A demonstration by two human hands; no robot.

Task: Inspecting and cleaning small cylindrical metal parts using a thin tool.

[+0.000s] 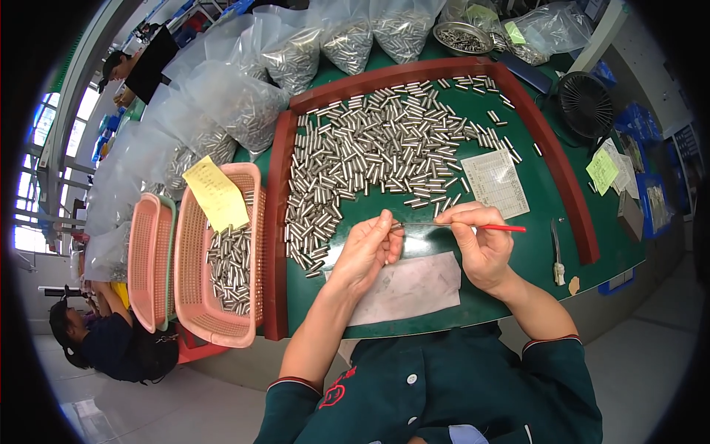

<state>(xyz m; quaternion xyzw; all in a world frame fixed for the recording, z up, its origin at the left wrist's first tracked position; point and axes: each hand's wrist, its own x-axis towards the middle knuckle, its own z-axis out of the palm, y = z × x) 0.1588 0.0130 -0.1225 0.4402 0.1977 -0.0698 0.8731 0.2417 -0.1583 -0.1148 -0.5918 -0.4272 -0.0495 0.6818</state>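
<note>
Over the bench [532, 255], left hand [364, 250] pinches small part [397, 226], right hand [484, 250] pinches red tool [506, 228], fingertips closed on both; off-axis push could flick part into pins [373, 140].

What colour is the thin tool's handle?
The handle is red, seen best in the head view.

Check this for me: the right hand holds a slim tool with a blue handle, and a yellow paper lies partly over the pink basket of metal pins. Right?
Not quite: in the head view, the slim tool has a red handle, not blue. The right hand holds it, and the yellow paper lies partly over the pink basket of metal pins.
</note>
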